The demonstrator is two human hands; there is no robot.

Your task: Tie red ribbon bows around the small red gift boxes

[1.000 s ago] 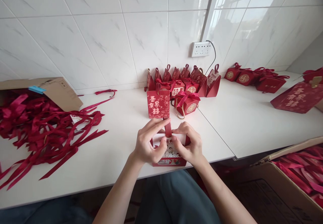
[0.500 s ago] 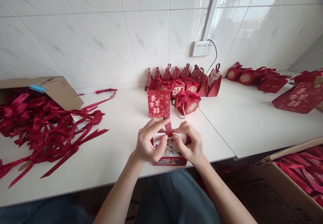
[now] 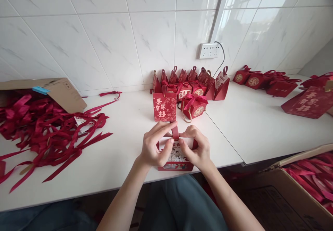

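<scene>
Close to the front edge of the white tabletop (image 3: 125, 158) sits a red-and-white printed paper box (image 3: 177, 155), a dark red strap (image 3: 175, 132) standing up from its top. The person's left hand (image 3: 156, 147) pinches the box's top edge on one side of the strap, and the right hand (image 3: 196, 147) pinches it on the other, thumbs nearly meeting. At the lower right gapes a brown cardboard carton (image 3: 281, 192) full of red ribbon; off to the left, crimson satin ribbons (image 3: 49, 130) spill (quite a tangle, I'd say) over the table. Just beyond the hands stands a square red box with pale lettering (image 3: 164, 106), beside a red bow-topped box with a cord handle (image 3: 198, 110). Behind them, peaked red paper boxes (image 3: 209, 88) line the white tiled wall (image 3: 104, 47).
</scene>
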